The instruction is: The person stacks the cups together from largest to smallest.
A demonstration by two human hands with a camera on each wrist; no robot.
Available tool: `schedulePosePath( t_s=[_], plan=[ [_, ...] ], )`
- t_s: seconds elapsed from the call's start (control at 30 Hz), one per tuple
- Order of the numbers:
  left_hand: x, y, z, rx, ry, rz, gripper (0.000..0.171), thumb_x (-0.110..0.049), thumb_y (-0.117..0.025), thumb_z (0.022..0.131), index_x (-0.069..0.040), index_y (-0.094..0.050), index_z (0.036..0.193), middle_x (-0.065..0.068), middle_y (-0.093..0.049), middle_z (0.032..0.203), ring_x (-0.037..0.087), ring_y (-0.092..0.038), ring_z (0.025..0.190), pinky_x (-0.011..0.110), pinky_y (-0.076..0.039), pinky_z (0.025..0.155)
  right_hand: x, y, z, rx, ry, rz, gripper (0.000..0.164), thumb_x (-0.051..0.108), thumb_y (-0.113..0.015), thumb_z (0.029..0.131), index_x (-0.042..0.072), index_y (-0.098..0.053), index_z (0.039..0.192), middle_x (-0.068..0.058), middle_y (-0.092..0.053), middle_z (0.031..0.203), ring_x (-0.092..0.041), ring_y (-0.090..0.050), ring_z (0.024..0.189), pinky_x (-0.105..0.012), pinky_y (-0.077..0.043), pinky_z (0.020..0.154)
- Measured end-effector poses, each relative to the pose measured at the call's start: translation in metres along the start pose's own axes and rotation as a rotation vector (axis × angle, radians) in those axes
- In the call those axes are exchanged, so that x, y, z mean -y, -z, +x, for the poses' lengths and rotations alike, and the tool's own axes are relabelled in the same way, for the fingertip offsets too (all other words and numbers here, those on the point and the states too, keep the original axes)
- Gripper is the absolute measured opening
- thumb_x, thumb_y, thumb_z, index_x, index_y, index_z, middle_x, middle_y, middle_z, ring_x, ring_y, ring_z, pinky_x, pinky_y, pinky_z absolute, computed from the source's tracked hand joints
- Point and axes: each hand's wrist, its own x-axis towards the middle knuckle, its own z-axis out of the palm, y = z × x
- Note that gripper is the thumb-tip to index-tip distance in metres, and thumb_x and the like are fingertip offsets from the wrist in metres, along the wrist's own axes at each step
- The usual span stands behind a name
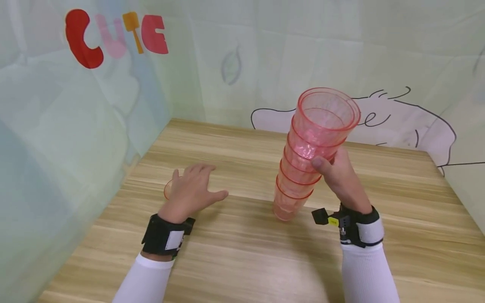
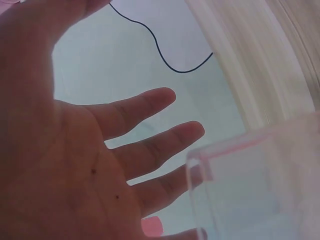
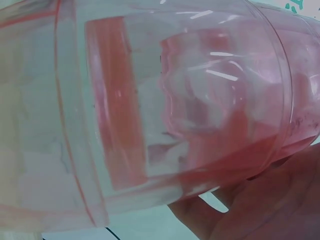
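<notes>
On the right side of the head view, my right hand grips a stack of pinkish-red clear plastic cups. The stack leans, its open mouth up and to the right, and its lower end overlaps the tabletop. In the right wrist view the nested cups fill the picture, the fingers curled along their side. My left hand is spread over the left part of the table and holds nothing. Mostly hidden behind it is a single clear cup; the left wrist view shows this cup right beside the fingertips.
The wood-grain table runs beneath both hands. A pale printed cloth with coloured letters and line drawings hangs along its back and left edges. Each wrist wears a black strap over a white sleeve.
</notes>
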Motion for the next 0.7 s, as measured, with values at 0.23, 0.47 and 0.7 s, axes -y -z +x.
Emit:
schedulePosePath(
  t_s=[0.23,0.47,0.7],
  plan=[
    [0.008,0.000,-0.003,0.026,0.050,0.004,0.079,-0.053,-0.072,0.084,-0.003,-0.052,0.142,0.023,-0.047,0.146,0.048,-0.038,0.136,0.080,-0.012,0.104,-0.002,0.002,0.000,0.000,-0.012,-0.007,0.091,0.068,-0.076,0.076,0.012,-0.045,0.142,-0.018,-0.056,0.132,-0.035,-0.054,0.119,-0.032,-0.054,0.091],
    [0.016,-0.002,-0.007,0.065,0.116,0.042,0.079,-0.052,-0.070,0.086,0.001,-0.051,0.141,0.030,-0.044,0.146,0.052,-0.035,0.136,0.081,-0.015,0.101,-0.004,0.002,0.001,0.013,-0.020,0.011,0.093,0.068,-0.076,0.076,0.012,-0.043,0.143,-0.018,-0.054,0.134,-0.036,-0.052,0.121,-0.033,-0.053,0.092],
    [0.021,-0.005,-0.007,0.071,0.145,0.062,0.069,-0.042,-0.068,0.086,0.003,-0.053,0.135,0.032,-0.045,0.141,0.053,-0.036,0.132,0.080,-0.032,0.090,-0.005,0.003,0.001,0.025,-0.002,-0.007,0.091,0.068,-0.075,0.077,0.010,-0.045,0.141,-0.019,-0.056,0.130,-0.035,-0.054,0.117,-0.032,-0.054,0.090]
  ],
)
